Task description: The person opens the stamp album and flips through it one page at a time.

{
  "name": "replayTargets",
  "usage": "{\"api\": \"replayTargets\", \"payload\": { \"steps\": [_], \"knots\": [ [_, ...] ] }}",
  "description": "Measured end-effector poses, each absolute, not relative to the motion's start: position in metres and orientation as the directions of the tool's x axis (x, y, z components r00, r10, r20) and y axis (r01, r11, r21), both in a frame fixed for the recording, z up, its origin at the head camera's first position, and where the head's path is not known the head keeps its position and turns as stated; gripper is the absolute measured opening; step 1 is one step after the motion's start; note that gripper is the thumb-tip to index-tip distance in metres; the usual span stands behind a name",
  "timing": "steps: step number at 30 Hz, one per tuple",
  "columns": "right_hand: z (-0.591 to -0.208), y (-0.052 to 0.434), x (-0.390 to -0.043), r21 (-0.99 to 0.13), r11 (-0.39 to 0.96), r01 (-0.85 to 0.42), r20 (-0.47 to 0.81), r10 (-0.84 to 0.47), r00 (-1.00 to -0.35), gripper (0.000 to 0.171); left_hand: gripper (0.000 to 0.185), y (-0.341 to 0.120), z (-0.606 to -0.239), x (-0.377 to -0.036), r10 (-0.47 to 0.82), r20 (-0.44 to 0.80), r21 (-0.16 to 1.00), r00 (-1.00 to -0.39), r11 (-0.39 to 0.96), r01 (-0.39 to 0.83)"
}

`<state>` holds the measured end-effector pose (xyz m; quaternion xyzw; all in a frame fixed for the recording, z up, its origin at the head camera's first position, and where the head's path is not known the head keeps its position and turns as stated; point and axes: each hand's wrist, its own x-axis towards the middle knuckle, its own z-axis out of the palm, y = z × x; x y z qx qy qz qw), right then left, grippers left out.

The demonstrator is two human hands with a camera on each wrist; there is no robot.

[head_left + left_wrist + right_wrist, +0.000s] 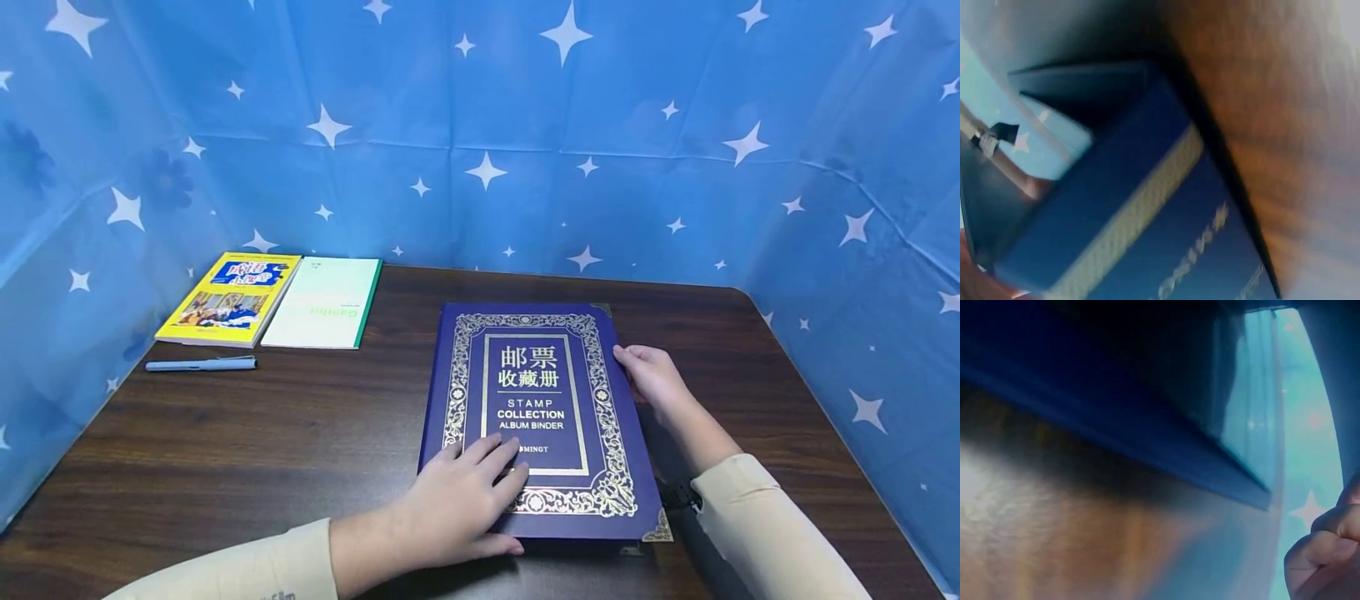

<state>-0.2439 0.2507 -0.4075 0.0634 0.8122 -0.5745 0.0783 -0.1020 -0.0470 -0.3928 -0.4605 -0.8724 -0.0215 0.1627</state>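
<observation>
Stamp album binder [536, 417] flat on counter [262, 442]; likely heavy, stiff-boarded, smooth cover. Left hand [457, 500] fingers straight, pressing cover. Right hand [651, 377] curled on fore-edge: best hold.

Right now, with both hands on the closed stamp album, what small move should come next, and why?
Probably lift the cover at its right edge. The stamp album lies closed and flat on the table; the right hand already grips that edge, while the left hand lies flat on the lower cover and would need to slide off first.
</observation>
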Motion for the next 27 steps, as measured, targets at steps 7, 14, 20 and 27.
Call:
{"api": "replayTargets", "payload": {
  "steps": [7,14,20,27],
  "knots": [
    [-0.371,0.239,-0.243,-0.952,0.280,0.122,-0.130,-0.010,-0.991,0.040,0.074,-0.049,-0.362,-0.126,0.604,0.278,0.260,-0.747,0.702,0.664],
    [-0.324,0.202,-0.245,-0.979,0.205,0.010,-0.024,-0.066,-0.998,0.038,0.044,-0.056,-0.303,-0.171,0.379,0.207,0.606,-0.902,0.674,0.423],
    [-0.294,0.168,-0.239,-0.986,0.039,-0.160,0.150,-0.178,-0.973,0.024,0.046,-0.044,-0.270,-0.194,0.372,0.088,0.807,-0.924,0.517,0.285],
    [-0.273,0.142,-0.233,-0.973,-0.037,-0.226,0.228,-0.269,-0.936,0.017,0.052,-0.030,-0.244,-0.190,0.370,0.058,0.776,-0.927,0.568,0.275]
  ]
}}
